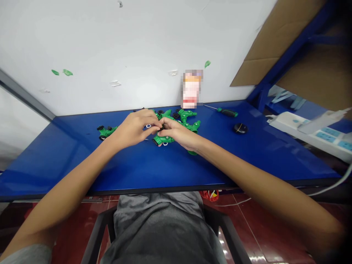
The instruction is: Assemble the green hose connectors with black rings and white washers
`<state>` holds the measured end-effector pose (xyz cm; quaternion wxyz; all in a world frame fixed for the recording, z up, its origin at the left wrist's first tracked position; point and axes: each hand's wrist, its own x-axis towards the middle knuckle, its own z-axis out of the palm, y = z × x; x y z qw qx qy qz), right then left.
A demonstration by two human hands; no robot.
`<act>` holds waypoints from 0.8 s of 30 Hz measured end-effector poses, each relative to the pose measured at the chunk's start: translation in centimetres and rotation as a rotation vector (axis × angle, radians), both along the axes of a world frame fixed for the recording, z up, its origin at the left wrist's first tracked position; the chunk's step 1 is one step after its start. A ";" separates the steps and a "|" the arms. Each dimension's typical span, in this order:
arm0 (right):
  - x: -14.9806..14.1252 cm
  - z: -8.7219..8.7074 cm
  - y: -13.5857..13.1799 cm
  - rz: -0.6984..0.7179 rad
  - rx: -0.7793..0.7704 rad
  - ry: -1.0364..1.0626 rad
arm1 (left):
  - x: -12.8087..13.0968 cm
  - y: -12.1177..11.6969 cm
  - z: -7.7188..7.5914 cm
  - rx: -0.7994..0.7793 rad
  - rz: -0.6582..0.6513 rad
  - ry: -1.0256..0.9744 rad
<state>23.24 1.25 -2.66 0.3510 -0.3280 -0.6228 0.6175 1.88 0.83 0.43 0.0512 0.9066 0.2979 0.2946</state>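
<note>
Together, left hand [134, 128] and right hand [178, 134] pinch a black part [161, 129] above green connectors [163, 139]

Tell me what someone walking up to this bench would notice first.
The glossy blue tabletop grabs the eye, with a cluster of green plastic hose connectors near its middle. The left hand and right hand meet over them, fingertips together. Further right lies a screwdriver with a green-and-black handle.

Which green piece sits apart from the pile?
The green piece at the far left, by the left hand; the others are bunched together further right.
</note>
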 end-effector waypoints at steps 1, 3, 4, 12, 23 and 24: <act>0.0 0.0 0.1 -0.012 0.009 0.003 | -0.1 -0.1 0.1 -0.007 -0.017 -0.003; 0.0 0.0 0.2 -0.038 0.020 0.014 | -0.1 -0.2 0.3 -0.017 -0.036 -0.031; 0.1 0.0 0.2 -0.044 0.018 0.017 | -0.2 -0.2 0.4 -0.018 -0.033 -0.046; 0.1 0.3 0.1 0.002 0.008 0.016 | -0.1 0.1 -0.2 0.051 0.030 0.038; 0.0 -0.2 0.3 -0.007 -0.004 0.007 | -0.2 -0.2 0.4 0.001 0.017 -0.024; 0.0 -0.2 0.3 -0.012 -0.004 -0.002 | -0.2 -0.1 0.3 0.011 0.029 -0.016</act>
